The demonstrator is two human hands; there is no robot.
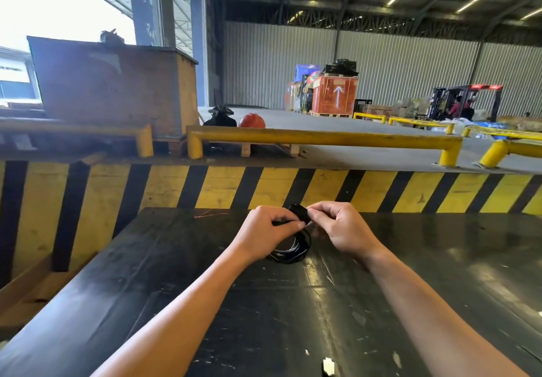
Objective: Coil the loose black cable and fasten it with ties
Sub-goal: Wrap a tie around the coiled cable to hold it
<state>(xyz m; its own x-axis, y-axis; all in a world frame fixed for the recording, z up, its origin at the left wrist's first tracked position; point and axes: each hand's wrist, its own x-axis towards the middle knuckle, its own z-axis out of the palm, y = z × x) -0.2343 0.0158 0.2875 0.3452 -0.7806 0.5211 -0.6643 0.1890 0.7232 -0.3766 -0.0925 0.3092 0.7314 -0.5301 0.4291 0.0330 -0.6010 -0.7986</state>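
Both bare hands meet over the far part of a glossy black tabletop (381, 288), holding a coiled thin black cable (293, 249). The left hand (268, 231) is curled closed, its fingertips (299, 224) pinching the upper part of the coil, with a short black piece sticking out to its left that is too small to identify. The right hand (340, 227) is also closed, thumb and forefinger clamped on a small black block-shaped end piece (300, 212) at the top of the bundle, just beside the left fingertips. The rest of the coil hangs below and between the two grips, its lower loops resting on the tabletop close to the left wrist. Whether a tie is already around the loops cannot be told. Behind the table runs a yellow-and-black striped barrier wall (264, 186), topped by a yellow tubular guard rail (322, 136).
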